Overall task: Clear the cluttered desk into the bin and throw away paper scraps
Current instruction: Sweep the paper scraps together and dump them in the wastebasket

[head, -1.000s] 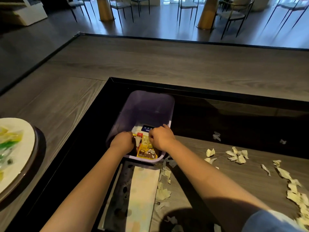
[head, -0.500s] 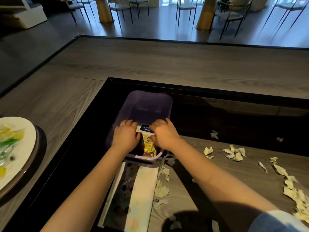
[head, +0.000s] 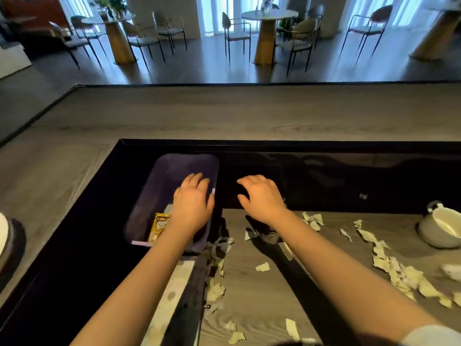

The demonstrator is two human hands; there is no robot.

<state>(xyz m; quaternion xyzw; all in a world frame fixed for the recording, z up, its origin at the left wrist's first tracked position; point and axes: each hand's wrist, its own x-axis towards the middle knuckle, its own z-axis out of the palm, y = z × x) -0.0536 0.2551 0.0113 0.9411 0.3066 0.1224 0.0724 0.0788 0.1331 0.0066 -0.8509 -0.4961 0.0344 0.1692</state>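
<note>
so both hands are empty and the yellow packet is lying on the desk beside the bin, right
No: the head view shows the yellow packet inside the bin, not on the desk beside it. The left hand and right hand are empty, as you say.

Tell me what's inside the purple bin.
A yellow packet lies in the bin. The left hand and its forearm cover whatever else is there.

2 hands, the left hand and the right hand, 1 purple bin and 1 yellow packet visible inside it. Torn paper scraps number well over 20, too many to count exactly, alongside 1 white cup. 3 round tables stand behind.
</note>
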